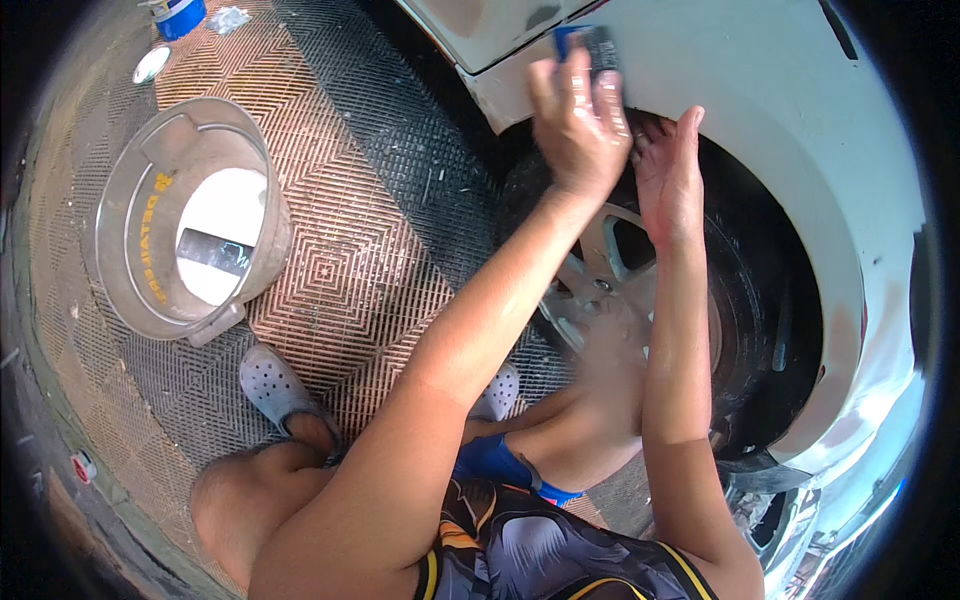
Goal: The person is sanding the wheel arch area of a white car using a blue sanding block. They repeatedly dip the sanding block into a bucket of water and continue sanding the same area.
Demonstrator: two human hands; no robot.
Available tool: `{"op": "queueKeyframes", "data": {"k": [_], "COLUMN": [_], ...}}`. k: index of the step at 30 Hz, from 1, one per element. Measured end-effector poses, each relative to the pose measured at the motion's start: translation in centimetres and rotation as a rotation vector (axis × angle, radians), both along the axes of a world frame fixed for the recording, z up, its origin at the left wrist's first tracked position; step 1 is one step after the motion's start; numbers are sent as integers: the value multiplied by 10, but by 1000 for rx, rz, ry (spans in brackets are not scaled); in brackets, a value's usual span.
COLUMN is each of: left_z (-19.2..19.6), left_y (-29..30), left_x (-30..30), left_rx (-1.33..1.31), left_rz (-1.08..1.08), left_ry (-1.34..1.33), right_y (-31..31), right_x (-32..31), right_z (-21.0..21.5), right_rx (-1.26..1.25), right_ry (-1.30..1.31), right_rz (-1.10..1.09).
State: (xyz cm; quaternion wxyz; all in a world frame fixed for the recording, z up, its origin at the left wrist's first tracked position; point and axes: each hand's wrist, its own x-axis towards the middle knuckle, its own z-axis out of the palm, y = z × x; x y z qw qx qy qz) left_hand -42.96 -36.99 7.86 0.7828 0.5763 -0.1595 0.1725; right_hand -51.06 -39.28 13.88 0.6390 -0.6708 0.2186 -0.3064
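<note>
My left hand (585,140), wet and slightly blurred, grips a small blue and dark grey sanding block (601,50). It presses the block to the pale body panel (710,60) of a car, just above the wheel arch and near the door seam. My right hand (670,185) is held up at the arch's edge with its fingers stretched out and nothing in it. Its fingertips are partly in shadow beside the arch lip. Below both hands sits the wheel (610,245) with its silver spoked rim and dark tyre, partly covered by my forearms.
At left on the slatted floor tiles (330,200) stands a translucent bucket (115,235). It holds whitish liquid and a dark rectangular piece (215,252). Farther off are a blue can (182,18), a round white lid (152,65) and crumpled clear plastic (228,19).
</note>
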Motion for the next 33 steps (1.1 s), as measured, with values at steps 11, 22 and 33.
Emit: {"op": "queueKeyframes", "data": {"k": [11,22,33], "left_z": [-24,3,-41], "left_y": [-6,-6,-21], "left_x": [15,12,23], "left_rx": [7,-31,0], "left_rz": [122,70,22], "left_ry": [68,5,291], "right_y": [-1,-5,1], "right_x": [-4,-12,-8], "right_z": [-2,-2,-2], "right_rx": [4,-19,-60], "right_ry": [34,-6,24], "right_rz": [70,5,-23]}}
